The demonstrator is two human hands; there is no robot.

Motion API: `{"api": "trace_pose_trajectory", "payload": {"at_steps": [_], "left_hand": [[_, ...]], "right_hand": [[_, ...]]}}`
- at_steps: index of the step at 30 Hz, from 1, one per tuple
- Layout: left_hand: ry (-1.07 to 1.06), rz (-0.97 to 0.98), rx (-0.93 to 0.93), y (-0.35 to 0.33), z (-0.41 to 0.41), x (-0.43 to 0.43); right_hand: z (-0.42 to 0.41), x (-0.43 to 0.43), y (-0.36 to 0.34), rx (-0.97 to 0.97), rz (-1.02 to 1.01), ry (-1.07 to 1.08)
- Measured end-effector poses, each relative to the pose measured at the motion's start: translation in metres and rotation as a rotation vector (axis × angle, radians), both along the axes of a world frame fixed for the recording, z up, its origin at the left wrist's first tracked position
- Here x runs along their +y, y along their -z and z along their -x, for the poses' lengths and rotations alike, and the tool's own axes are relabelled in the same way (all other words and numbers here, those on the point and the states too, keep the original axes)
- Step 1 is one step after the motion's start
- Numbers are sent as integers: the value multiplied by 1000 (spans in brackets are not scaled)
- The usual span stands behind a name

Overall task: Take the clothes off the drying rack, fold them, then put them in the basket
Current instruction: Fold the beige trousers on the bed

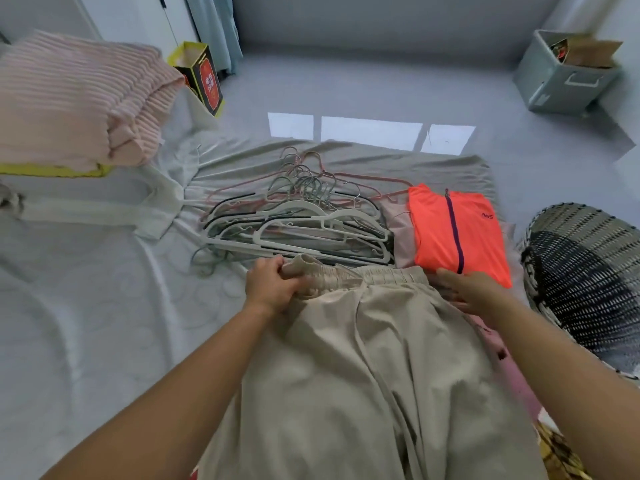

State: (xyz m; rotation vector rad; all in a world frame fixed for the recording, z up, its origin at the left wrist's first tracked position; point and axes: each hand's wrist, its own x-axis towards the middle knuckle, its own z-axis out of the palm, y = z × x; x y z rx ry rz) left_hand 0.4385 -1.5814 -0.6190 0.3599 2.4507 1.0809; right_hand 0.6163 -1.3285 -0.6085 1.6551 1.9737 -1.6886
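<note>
Beige trousers (pixel 363 358) with an elastic waistband lie spread on the bed in front of me, waistband away from me. My left hand (pixel 273 285) grips a bunched part of the waistband at its left end. My right hand (pixel 467 289) rests flat with straight fingers on the waistband's right end. Just beyond it lies a folded orange top (pixel 457 230) with a dark zip, on top of a pale pink garment (pixel 401 233). The black-and-white woven basket (pixel 588 271) stands at the right edge. No drying rack is in view.
A pile of empty hangers (pixel 298 220) lies beyond the trousers. A folded pink striped blanket (pixel 76 98) sits at the far left, a yellow and black bag (pixel 204 77) behind it. A grey storage box (pixel 568 74) stands on the floor at the back right.
</note>
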Motion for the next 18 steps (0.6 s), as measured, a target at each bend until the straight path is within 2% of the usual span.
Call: {"api": "trace_pose_trajectory", "payload": {"at_steps": [3,7,8,10,12,14,18], "left_hand": [[104,99,193,-3,5,-8],[197,-61,230,-27,11,-26],[147,-138,206,-39,13,-30],[10,-345,44,-71,16,-36],[-76,-504,-77,-99,15,-46],[-98,-553,-116,-128,13,-61],[-29,-601,-304,-199,0,-102]], "right_hand": [[22,-14,17,-49,51,39],[23,-25,4,-31,152,82],[23,-24,-7,21,190,96],[21,-21,-38,133,260,126],[15,-27,-81,162,274,95],[9,-38,-125,197,253,14],[-12,-73,-212,294,59,-118]]}}
